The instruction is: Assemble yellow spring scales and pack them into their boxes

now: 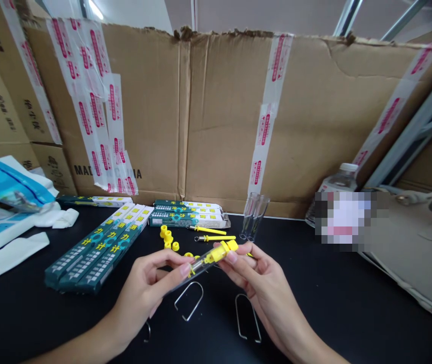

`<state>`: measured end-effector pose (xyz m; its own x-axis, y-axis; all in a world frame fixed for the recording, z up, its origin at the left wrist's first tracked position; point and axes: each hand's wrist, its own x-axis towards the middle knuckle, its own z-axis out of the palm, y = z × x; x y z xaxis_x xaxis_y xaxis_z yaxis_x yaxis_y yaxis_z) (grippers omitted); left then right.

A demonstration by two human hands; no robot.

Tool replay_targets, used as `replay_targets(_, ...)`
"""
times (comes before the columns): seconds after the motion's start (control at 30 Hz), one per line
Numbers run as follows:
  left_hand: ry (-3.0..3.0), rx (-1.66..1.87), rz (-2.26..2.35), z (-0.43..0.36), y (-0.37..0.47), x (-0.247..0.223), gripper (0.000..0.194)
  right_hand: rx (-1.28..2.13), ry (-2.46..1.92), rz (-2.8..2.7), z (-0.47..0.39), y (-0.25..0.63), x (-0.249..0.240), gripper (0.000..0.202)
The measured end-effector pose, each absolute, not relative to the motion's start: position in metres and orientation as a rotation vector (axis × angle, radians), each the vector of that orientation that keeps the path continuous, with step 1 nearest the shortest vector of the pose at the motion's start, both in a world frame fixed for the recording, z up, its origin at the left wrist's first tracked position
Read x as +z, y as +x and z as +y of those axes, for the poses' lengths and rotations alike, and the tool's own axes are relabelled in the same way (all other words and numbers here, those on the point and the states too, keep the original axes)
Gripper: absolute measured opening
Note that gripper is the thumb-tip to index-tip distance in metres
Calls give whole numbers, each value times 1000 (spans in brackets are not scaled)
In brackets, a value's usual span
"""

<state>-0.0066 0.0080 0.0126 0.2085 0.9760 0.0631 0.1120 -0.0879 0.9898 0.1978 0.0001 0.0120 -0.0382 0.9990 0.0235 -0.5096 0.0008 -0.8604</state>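
Between my two hands is a spring scale (199, 264), a clear tube with a metal spring and yellow parts inside. My left hand (154, 283) pinches the tube's lower left part. At the upper right end, the fingers of my right hand (258, 273) close on the yellow cap (223, 251). Beyond the hands lie yellow rods with metal ends (216, 238) and several small yellow caps (168, 236). Bent metal wire hooks lie below: one near my left hand (190, 301), another beside my right wrist (246, 318). A third is mostly hidden by my left wrist.
Green-and-white boxes (98, 247) lie at left, with more boxes (185, 214) behind. Two clear tubes (253, 217) stand near the cardboard wall (223, 116). A plastic bottle (342, 177) and a beige bag (416, 253) are at right; a blue packet (18, 182) is at left.
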Motion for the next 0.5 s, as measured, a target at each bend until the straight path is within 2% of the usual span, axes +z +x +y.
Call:
replay_targets(0.07,1446,1052,1110,8,-6,13,41,1443,-775,-830,0,198,12,31)
replay_targets(0.2,1446,1063,1111,7,-6,12,41,1457,-757,-829,1,198,12,54)
replay_targets(0.37,1444,1056,1102,7,-7,11,40,1444,-784,-861,1,198,11,36)
replay_targets(0.5,1438,1039,1108,7,-7,11,39,1444,-801,-863,0,198,11,31)
